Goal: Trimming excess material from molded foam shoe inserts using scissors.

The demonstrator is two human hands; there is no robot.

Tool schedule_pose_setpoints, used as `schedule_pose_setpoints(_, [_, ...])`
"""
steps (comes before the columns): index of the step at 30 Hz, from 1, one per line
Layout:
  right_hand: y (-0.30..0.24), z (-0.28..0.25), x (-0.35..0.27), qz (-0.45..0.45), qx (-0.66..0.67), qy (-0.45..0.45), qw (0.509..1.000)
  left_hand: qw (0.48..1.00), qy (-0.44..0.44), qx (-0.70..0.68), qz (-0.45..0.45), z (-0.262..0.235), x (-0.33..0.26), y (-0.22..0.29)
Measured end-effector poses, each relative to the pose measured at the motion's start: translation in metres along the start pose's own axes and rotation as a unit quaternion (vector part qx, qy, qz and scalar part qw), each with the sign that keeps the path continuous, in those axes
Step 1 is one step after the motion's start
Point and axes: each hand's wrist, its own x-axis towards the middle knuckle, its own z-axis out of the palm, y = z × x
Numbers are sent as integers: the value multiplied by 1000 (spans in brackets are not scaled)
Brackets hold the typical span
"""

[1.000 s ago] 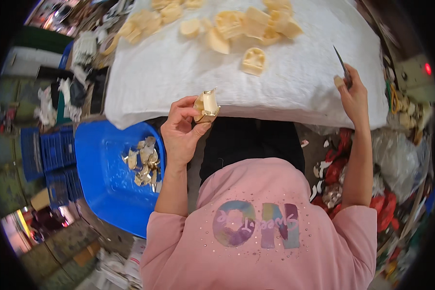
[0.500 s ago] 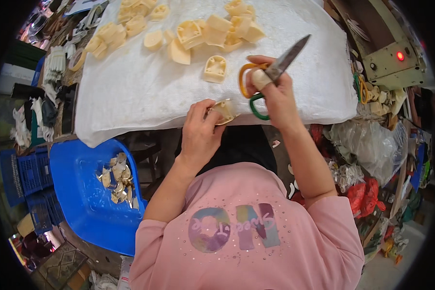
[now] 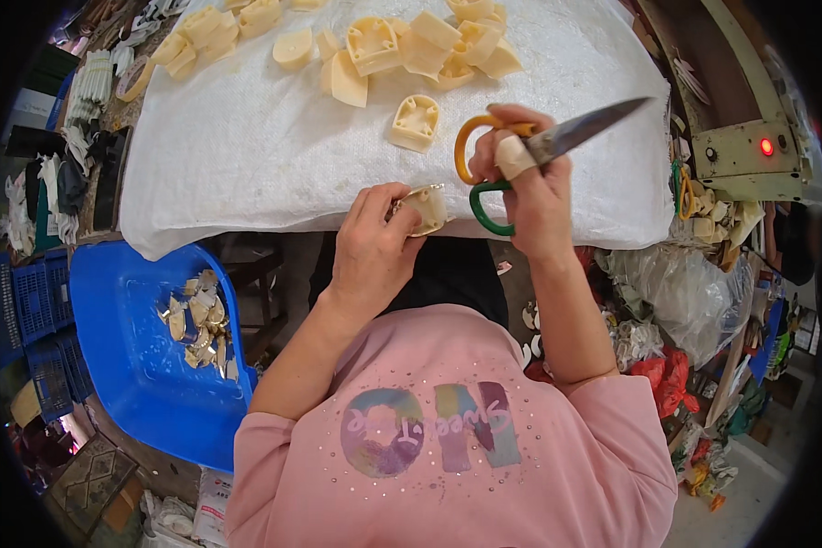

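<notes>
My left hand (image 3: 374, 239) is closed round a small cream plastic part (image 3: 427, 208) with a shiny metallic edge, held at the table's near edge. In my right hand (image 3: 539, 196) is a pair of scissors (image 3: 598, 128) with one orange and one green handle loop. The blades lie together and point up to the right, away from the part. A wrap covers one finger of that hand. Just beyond my hands a single cream plastic part (image 3: 416, 123) lies on the white cloth (image 3: 247, 173), its hollow side up.
Several more cream parts (image 3: 374, 46) are piled farther back on the cloth. Left of my legs stands a blue tub (image 3: 146, 402) holding several shiny pieces (image 3: 201, 324). A control box (image 3: 744, 160) with a red light is at the right, above clear plastic bags (image 3: 690, 292).
The scissors have swung so their blades point more to the right and less upward. My left hand still holds the part in nearly the same place. The whole view has shifted slightly.
</notes>
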Motion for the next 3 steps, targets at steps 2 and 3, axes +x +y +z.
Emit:
schedule_pose_setpoints(2, [-6, 2, 0, -25, 23, -16, 999, 1000, 5, 3, 0, -1, 3, 3])
schedule_pose_setpoints(3, [-1, 5, -3, -12, -17, -15, 1000, 1000, 5, 1, 0, 0, 2, 3])
